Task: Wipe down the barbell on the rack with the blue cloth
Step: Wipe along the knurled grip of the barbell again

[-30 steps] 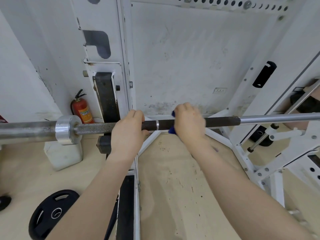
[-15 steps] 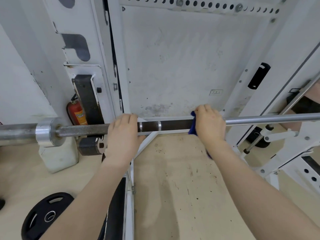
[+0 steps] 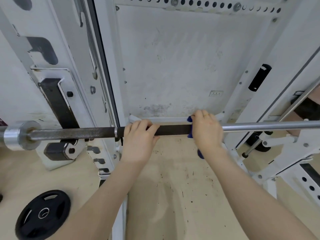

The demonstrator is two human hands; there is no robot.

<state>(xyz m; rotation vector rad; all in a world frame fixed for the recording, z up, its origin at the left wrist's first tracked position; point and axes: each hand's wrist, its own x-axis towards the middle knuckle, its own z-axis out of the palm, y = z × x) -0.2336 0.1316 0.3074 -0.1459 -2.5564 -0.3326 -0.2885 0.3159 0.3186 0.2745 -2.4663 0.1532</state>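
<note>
The barbell [image 3: 78,133] runs left to right across the view, resting on the white rack's black hook [image 3: 60,149]. Its left part is dark and knurled, its right part smooth and shiny. My left hand [image 3: 138,139] grips the dark part near the middle. My right hand [image 3: 207,132] is wrapped around the bar with the blue cloth [image 3: 190,127] under its palm, right where the dark section meets the shiny one. A corner of the cloth hangs below my wrist. The silver collar [image 3: 17,135] sits at the far left.
A white rack upright [image 3: 97,66] stands behind the bar on the left, and angled white frame parts [image 3: 285,149] are on the right. A black weight plate [image 3: 43,213] lies on the beige floor at lower left. A white wall panel fills the background.
My right hand with the cloth has slid right along the bar, from the dark knurled part to its boundary with the shiny part. The left hand stayed gripping the bar while the view shifted right.
</note>
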